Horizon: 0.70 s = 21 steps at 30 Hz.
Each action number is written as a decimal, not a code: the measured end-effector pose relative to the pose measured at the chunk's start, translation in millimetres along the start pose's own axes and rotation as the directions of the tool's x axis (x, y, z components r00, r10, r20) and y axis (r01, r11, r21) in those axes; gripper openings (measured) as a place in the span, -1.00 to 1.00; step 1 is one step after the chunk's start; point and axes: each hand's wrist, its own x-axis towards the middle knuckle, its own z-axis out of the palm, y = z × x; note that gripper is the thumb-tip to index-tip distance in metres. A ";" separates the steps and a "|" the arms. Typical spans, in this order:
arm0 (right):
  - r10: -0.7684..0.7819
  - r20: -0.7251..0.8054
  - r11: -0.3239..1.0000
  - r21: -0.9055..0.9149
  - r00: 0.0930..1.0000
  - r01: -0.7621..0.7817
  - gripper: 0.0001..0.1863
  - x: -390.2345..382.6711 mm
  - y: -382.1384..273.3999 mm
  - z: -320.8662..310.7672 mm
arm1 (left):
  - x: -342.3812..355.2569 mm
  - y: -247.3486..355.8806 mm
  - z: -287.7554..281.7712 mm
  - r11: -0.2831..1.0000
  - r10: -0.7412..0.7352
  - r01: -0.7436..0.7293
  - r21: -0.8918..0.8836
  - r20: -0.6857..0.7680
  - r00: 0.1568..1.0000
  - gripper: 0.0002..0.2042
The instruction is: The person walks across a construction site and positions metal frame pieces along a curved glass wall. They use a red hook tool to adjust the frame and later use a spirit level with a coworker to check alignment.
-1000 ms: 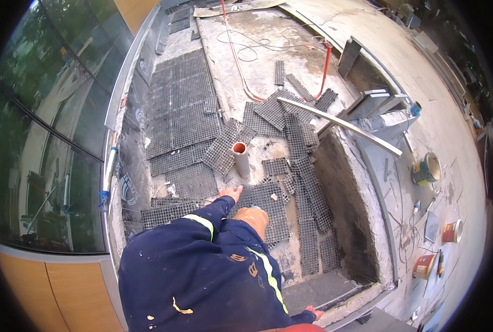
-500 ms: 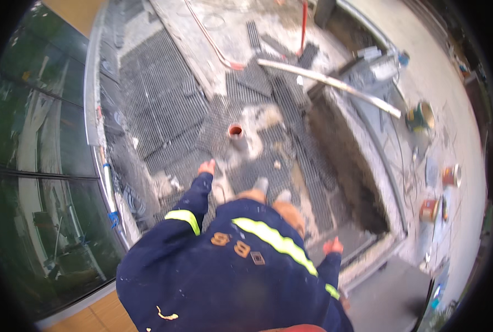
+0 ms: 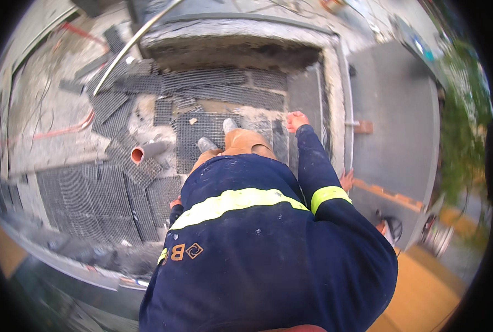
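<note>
My right hand [image 3: 297, 120] is raised in front of me at the end of a navy sleeve with a yellow band. Its fingers are curled into a loose fist and nothing shows in it. Beside the torso, my left hand [image 3: 175, 202] is mostly hidden by the jacket, so its fingers cannot be made out. Under my feet lies dark ribbed matting [image 3: 194, 130]. Left of it an orange pipe end [image 3: 138, 155] sticks up. Another person's hand [image 3: 347, 180] is at the near edge of a large grey panel [image 3: 393, 133].
A rectangular pit [image 3: 230, 55] with rough walls lies ahead. A concrete kerb [image 3: 334, 105] runs along the right. Loose mat strips [image 3: 111, 105] and a long pale pole [image 3: 133, 41] are on the left. A reddish-brown block [image 3: 362, 127] sits by the panel.
My view and body have turned to the right. The pit has shifted from the right side to straight ahead, and the grey panel shows more fully. My left hand has dropped back beside the torso.
</note>
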 end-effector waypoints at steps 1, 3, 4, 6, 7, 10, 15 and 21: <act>0.028 -0.032 0.998 0.048 0.999 -0.026 -0.80 -8.4 9.8 -8.6 | 4.3 14.1 -8.3 0.992 -0.043 0.045 -0.118 0.020 0.999 -0.69; 0.112 -0.087 0.984 0.146 0.990 -0.098 -0.81 -18.7 34.7 -22.8 | 10.4 55.5 -27.4 0.972 -0.079 0.086 -0.219 0.040 0.996 -0.73; 0.170 -0.111 0.970 0.196 0.979 -0.147 -0.82 -22.1 53.1 -25.7 | 12.9 81.2 -38.8 0.974 -0.058 0.064 -0.219 0.033 0.998 -0.75; 0.262 -0.147 0.941 0.258 0.954 -0.218 -0.83 -25.2 97.3 -28.2 | 16.1 137.4 -58.3 0.976 0.032 -0.029 -0.214 0.013 0.999 -0.77; 0.294 -0.160 0.931 0.271 0.942 -0.244 -0.83 -27.7 123.2 -26.1 | 14.5 163.5 -66.5 0.971 0.084 -0.080 -0.224 0.008 0.996 -0.77; 0.168 -0.217 0.983 0.116 0.962 -0.145 -0.83 -32.4 192.9 -9.0 | 3.3 246.3 -75.7 0.955 0.221 -0.221 -0.197 -0.022 0.975 -0.77; 0.520 -0.103 0.741 0.548 0.848 -0.388 -0.80 -54.6 241.1 17.9 | -37.8 358.4 -41.6 0.928 0.372 -0.372 -0.006 0.027 0.928 -0.81; 0.552 -0.071 0.599 0.727 0.831 -0.336 -0.81 -74.5 233.3 4.7 | -91.6 429.2 49.3 0.826 0.465 -0.498 0.264 0.179 0.867 -0.78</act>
